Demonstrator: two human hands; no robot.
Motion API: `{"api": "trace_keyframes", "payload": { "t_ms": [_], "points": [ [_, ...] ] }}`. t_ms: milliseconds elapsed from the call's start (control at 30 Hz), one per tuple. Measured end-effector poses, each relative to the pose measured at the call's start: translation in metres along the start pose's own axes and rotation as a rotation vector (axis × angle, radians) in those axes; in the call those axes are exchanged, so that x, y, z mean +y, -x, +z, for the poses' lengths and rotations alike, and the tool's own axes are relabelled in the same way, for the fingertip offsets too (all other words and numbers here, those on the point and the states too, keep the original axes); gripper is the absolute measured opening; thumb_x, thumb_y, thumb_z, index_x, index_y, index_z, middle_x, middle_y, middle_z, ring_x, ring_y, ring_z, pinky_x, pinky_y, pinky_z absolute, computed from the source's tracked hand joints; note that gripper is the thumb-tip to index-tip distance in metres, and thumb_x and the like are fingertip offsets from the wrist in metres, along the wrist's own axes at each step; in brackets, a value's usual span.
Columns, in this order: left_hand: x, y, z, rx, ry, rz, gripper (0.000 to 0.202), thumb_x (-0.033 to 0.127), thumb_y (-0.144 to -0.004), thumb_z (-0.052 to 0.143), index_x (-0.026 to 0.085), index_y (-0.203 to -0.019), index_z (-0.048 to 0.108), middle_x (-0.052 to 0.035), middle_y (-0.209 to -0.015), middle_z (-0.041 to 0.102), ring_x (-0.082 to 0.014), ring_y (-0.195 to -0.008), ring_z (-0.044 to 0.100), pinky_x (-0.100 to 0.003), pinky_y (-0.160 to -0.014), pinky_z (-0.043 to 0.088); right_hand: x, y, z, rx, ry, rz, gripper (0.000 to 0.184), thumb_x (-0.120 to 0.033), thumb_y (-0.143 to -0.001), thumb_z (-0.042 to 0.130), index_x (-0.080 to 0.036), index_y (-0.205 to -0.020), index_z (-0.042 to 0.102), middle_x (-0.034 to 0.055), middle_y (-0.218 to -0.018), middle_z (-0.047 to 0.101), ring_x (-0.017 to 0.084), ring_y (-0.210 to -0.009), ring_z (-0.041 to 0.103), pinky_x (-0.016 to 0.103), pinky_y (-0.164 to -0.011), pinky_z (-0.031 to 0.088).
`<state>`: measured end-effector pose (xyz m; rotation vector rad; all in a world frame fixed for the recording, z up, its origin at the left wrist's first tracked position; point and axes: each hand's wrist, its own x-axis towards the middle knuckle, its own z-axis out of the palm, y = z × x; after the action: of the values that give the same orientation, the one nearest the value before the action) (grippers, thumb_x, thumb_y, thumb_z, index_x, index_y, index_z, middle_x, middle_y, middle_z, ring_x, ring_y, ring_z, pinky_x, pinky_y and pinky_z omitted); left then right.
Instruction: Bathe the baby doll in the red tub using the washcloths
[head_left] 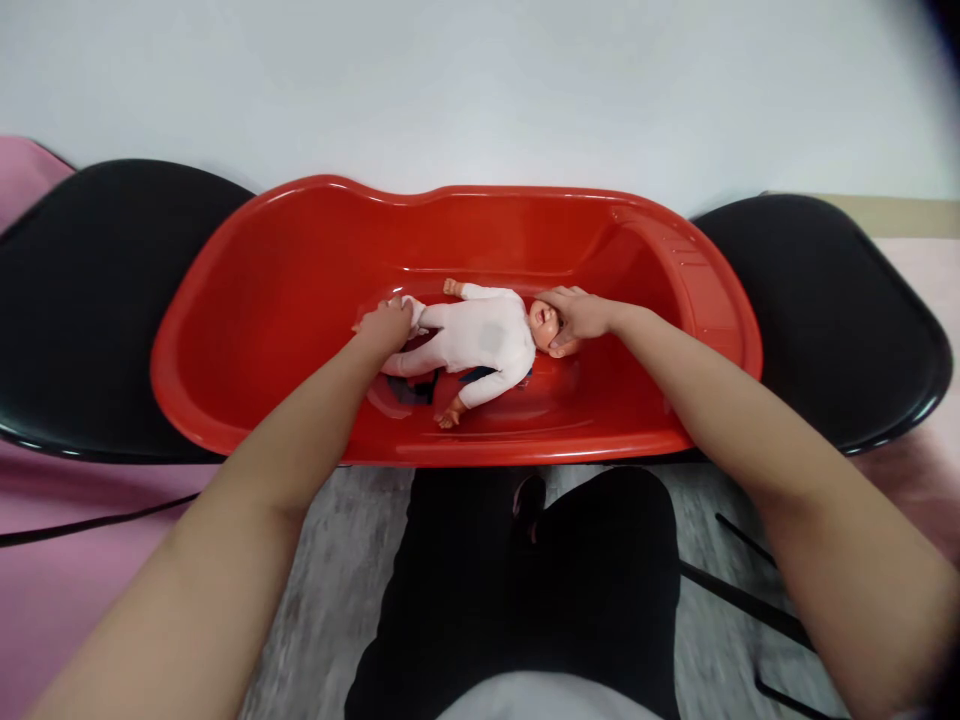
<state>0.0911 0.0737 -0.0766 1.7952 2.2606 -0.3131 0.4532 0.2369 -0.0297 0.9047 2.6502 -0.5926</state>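
At mid-frame, the left hand [387, 325] is gripping a doll [484, 335] by one leg [430, 317] and the right hand [585, 316] is gripping its head [544, 321], seemingly steadying it, any move calling for even support.

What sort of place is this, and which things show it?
Probably a plain indoor room, perhaps for training or demonstration rather than a home bathroom: a red baby bath stands with black seats at both ends, a doll lies inside it, and a bare pale wall rises behind.

The hands [583, 316] partly hide the doll [484, 335] at head and legs; both arms [300, 470] run out of view.
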Motion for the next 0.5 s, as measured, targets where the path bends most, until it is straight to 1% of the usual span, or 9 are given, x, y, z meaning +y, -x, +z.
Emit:
{"api": "trace_keyframes", "payload": {
  "t_ms": [67,133,200,267,333,400,433,467,500],
  "points": [
    [-0.003,0.001,-0.004,-0.024,-0.013,-0.06,0.063,0.045,-0.113,0.056,0.005,-0.161,0.05,-0.0347,-0.163,0.053,-0.05,-0.142,0.057,-0.065,-0.109,0.054,0.0,0.0,0.0,0.004,-0.006,-0.006,0.12,-0.056,-0.068,0.096,-0.035,-0.174,0.044,0.0152,-0.172,0.05,0.051,-0.158,0.043,0.069,-0.129,0.041],
    [-0.005,0.001,-0.008,-0.017,-0.028,-0.11,0.068,0.05,-0.11,0.062,0.005,-0.16,0.051,-0.0359,-0.162,0.053,-0.0509,-0.142,0.056,-0.064,-0.109,0.054,0.002,0.0,0.001,0.007,-0.002,-0.011,0.121,-0.056,-0.066,0.097,-0.036,-0.173,0.045,0.0143,-0.172,0.05,0.05,-0.158,0.044,0.068,-0.129,0.042],
    [-0.005,0.002,-0.012,0.047,-0.01,-0.148,0.072,0.056,-0.109,0.064,0.005,-0.159,0.052,-0.0347,-0.159,0.055,-0.0497,-0.141,0.056,-0.061,-0.109,0.054,0.003,0.0,0.001,0.013,0.008,-0.016,0.119,-0.057,-0.067,0.096,-0.036,-0.173,0.046,0.0139,-0.17,0.051,0.05,-0.156,0.046,0.067,-0.127,0.044],
    [0.0,0.002,-0.017,0.159,0.069,-0.109,0.072,0.061,-0.112,0.061,0.006,-0.157,0.052,-0.0302,-0.158,0.057,-0.0443,-0.139,0.056,-0.059,-0.112,0.054,0.004,-0.001,0.001,0.019,0.013,-0.018,0.116,-0.058,-0.069,0.095,-0.037,-0.172,0.047,0.0134,-0.168,0.053,0.049,-0.155,0.047,0.068,-0.126,0.046],
    [0.013,0.002,-0.021,0.284,0.185,0.03,0.064,0.058,-0.115,0.058,0.009,-0.156,0.052,-0.025,-0.163,0.055,-0.0384,-0.142,0.054,-0.057,-0.12,0.051,0.004,-0.002,0.002,0.019,0.008,-0.017,0.115,-0.059,-0.07,0.094,-0.037,-0.172,0.047,0.0135,-0.167,0.054,0.05,-0.155,0.047,0.069,-0.126,0.045],
    [0.031,0.002,-0.021,0.381,0.304,0.23,0.051,0.042,-0.119,0.049,0.012,-0.159,0.052,-0.0209,-0.172,0.049,-0.0331,-0.153,0.049,-0.053,-0.13,0.044,0.004,-0.002,0.002,0.013,0.002,-0.01,0.117,-0.058,-0.069,0.095,-0.035,-0.173,0.046,0.0143,-0.167,0.054,0.05,-0.155,0.047,0.068,-0.127,0.044],
    [0.041,0.002,-0.019,0.407,0.356,0.329,0.048,0.031,-0.118,0.042,0.013,-0.161,0.052,-0.019,-0.176,0.046,-0.03,-0.159,0.045,-0.05,-0.134,0.04,0.004,-0.001,0.001,0.013,0.0,-0.008,0.118,-0.058,-0.068,0.095,-0.035,-0.173,0.046,0.0146,-0.168,0.053,0.05,-0.155,0.047,0.068,-0.127,0.044],
    [0.05,0.002,-0.017,0.403,0.398,0.422,0.052,0.021,-0.115,0.037,0.014,-0.164,0.052,-0.0173,-0.18,0.043,-0.027,-0.164,0.042,-0.048,-0.137,0.037,0.004,-0.001,0.001,0.014,-0.001,-0.009,0.119,-0.058,-0.068,0.095,-0.034,-0.173,0.045,0.0148,-0.168,0.053,0.049,-0.154,0.047,0.067,-0.127,0.044],
    [0.059,0.002,-0.015,0.369,0.418,0.517,0.056,0.017,-0.112,0.036,0.016,-0.165,0.054,-0.0151,-0.182,0.042,-0.0253,-0.167,0.039,-0.047,-0.138,0.035,0.004,-0.001,0.001,0.018,-0.001,-0.01,0.12,-0.058,-0.068,0.095,-0.034,-0.174,0.045,0.0148,-0.168,0.053,0.049,-0.154,0.048,0.066,-0.127,0.045]
  ]
}}
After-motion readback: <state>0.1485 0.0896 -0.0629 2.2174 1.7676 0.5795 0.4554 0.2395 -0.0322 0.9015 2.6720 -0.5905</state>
